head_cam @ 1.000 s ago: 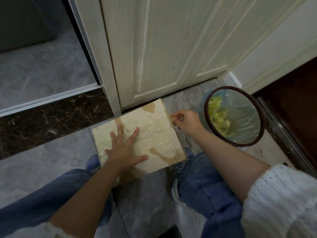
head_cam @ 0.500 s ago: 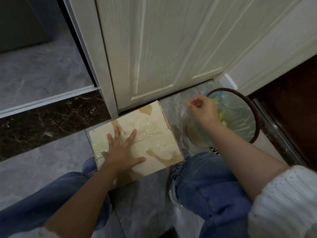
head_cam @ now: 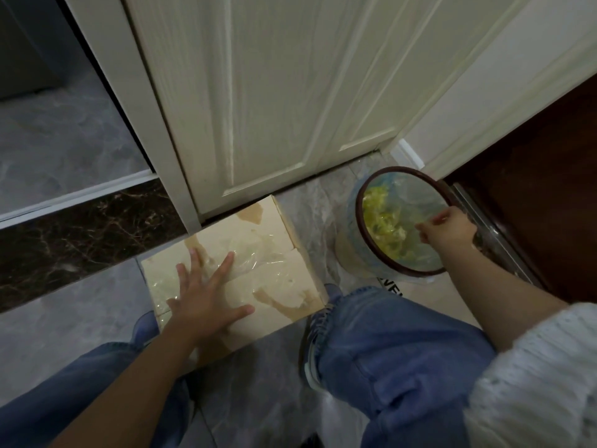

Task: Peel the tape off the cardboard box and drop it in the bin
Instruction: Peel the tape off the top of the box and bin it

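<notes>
Risking clear tape strip sticking to fingertips instead of dropping, adhesive clinging to skin over bin; piece itself too thin and transparent to make out in right hand, so cannot tell if actually pinching anything. Also risking strip snagging on dark rim or draping over plastic liner rather than falling in with yellow-green scraps. Possibly nudging bin, being light and standing just beside right knee. Box maybe sliding on grey floor tile if left hand easing off, and plenty of glossy tape clinging to top face beside torn brown patches, so task looking far from finished; tearing more paper layer likely on next pull

Right arm reaching out across knee, forearm bare, knitted white sleeve pushed up; hand hovering over far right side of bin opening, fingers curled together with thumb and forefinger tips closing in pinch, wrist bending down. Left arm stretching straight forward between knees, palm lying flat on box top, fingers spreading wide and straight, pressing box down, gripping nothing. Box lying on floor with far edge touching foot of white door, bin near its right, not touching
</notes>
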`<action>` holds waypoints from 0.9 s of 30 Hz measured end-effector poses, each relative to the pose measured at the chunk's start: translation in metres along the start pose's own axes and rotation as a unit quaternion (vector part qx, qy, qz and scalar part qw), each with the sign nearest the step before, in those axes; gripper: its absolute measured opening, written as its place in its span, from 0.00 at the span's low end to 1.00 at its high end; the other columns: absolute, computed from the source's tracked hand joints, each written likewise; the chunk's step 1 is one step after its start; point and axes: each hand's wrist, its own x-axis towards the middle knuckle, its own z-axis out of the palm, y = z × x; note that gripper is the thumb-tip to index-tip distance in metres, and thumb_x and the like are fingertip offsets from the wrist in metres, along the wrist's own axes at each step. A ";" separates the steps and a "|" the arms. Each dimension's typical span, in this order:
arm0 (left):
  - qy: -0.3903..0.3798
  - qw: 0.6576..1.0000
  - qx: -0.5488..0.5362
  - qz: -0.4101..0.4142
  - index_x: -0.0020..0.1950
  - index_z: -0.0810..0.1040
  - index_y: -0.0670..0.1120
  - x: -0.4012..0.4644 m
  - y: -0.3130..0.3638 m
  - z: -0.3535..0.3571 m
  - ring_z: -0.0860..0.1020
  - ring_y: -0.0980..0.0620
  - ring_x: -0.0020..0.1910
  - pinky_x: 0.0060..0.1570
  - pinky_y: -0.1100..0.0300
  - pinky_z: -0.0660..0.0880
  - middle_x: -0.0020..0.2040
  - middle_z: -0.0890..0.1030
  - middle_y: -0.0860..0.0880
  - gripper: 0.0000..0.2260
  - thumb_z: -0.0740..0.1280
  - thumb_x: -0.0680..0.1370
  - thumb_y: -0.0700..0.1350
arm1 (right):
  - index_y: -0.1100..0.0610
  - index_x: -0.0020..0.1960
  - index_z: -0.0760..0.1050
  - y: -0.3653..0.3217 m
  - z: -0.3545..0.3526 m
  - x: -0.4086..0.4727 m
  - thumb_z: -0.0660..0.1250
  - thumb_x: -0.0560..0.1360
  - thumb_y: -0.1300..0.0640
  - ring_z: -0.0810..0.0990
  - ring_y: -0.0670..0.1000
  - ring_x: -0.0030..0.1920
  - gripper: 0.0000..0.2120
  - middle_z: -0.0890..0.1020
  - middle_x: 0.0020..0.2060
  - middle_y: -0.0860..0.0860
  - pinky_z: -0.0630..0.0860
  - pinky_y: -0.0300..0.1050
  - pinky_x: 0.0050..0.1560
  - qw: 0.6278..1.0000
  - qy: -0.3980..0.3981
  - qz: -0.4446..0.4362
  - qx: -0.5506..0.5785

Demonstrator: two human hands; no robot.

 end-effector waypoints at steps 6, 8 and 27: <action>0.002 1.000 -0.015 0.012 0.76 0.35 0.74 0.002 -0.005 0.001 0.30 0.39 0.79 0.72 0.23 0.50 0.77 0.22 0.56 0.53 0.68 0.63 0.75 | 0.57 0.51 0.85 0.008 0.008 0.006 0.72 0.75 0.60 0.83 0.55 0.56 0.06 0.86 0.49 0.56 0.77 0.50 0.63 0.996 -0.080 -0.021 -0.016; 0.004 1.000 -0.015 0.012 0.76 0.35 0.74 0.001 -0.005 0.002 0.30 0.39 0.79 0.71 0.23 0.51 0.77 0.23 0.55 0.53 0.70 0.64 0.73 | 0.58 0.56 0.84 0.008 0.011 0.008 0.68 0.77 0.63 0.80 0.58 0.61 0.10 0.84 0.55 0.58 0.74 0.50 0.67 0.995 -0.089 -0.024 -0.022; 0.008 1.000 -0.024 0.014 0.77 0.37 0.73 0.002 -0.007 0.004 0.30 0.39 0.79 0.71 0.22 0.50 0.78 0.24 0.54 0.54 0.68 0.61 0.75 | 0.54 0.50 0.80 0.003 0.015 0.012 0.79 0.70 0.53 0.78 0.48 0.47 0.12 0.82 0.43 0.49 0.71 0.41 0.49 0.998 -0.059 -0.034 -0.018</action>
